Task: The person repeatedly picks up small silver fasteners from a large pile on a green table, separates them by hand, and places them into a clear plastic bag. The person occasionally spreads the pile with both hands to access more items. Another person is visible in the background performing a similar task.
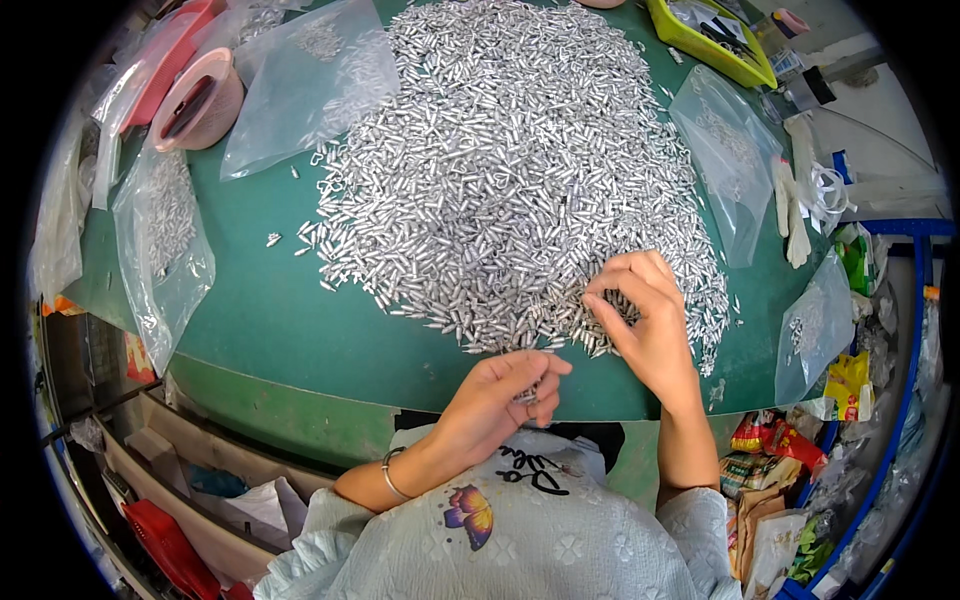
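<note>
A wide heap of small silver metal pieces (500,150), mostly bullet-shaped with some loop-shaped ones, covers the middle of the green table (290,340). At the table's near edge, my left hand (505,390) is curled palm up around several of these pieces, which show between thumb and fingers. My right hand (645,310) hovers over the heap's near right part. Its thumb and index fingertips come together in a pinch, and whatever lies between them is too small to make out.
Clear plastic bags (165,235) with small pieces lie left of the heap; more bags (725,150) lie to its right. A pink basket (205,105) stands far left, a yellow-green tray (710,40) far right. White gloves (790,210) rest by the right edge. An open drawer (200,440) sits lower left.
</note>
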`<state>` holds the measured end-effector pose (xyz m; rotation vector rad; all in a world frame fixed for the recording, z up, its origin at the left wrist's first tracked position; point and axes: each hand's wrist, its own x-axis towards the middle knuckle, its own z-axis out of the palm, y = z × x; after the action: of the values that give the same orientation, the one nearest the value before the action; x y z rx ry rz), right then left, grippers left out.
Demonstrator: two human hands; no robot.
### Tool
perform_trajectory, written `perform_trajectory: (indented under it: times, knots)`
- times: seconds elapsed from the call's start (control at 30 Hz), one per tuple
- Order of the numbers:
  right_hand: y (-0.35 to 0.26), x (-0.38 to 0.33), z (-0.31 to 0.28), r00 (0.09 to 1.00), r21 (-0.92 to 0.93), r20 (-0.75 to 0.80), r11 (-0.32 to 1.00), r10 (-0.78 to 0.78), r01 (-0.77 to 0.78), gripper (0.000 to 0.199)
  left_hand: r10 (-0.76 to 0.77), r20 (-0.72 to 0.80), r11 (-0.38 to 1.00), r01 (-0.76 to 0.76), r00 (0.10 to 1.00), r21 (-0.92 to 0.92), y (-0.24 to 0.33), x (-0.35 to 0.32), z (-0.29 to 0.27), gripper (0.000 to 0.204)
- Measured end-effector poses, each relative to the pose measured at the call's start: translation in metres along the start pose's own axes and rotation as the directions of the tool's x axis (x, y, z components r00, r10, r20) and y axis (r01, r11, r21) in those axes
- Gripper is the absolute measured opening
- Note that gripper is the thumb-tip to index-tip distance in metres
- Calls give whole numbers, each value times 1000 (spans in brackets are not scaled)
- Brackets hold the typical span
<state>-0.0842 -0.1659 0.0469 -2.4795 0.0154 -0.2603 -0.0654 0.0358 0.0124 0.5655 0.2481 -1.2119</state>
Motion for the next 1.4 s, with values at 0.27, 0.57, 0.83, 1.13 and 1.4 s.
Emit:
perform_trajectory:
  times: [0.27,0.57,0.83,1.13,1.4]
  knots:
    - [-4,-2,14,998,-321,45,946,-38,51,19,-106,-3,993,106,994,-54,6,-2,5,25]
    - [-10,-5,22,999,-441,-34,897,-28,10,9,-39,-49,999,38,998,-7,3,-1,5,28]
    - [-7,-9,10,995,-165,-88,985,39,-53,13,3,-23,1000,-3,1000,0,4,-3,1,29]
    - [-9,1,8,997,215,8,973,81,-81,13,-27,-56,999,26,998,-30,5,-3,4,30]
    - [-6,9,29,1000,-175,-3,984,-15,14,19,-34,-40,999,33,999,-24,5,-4,-2,28]
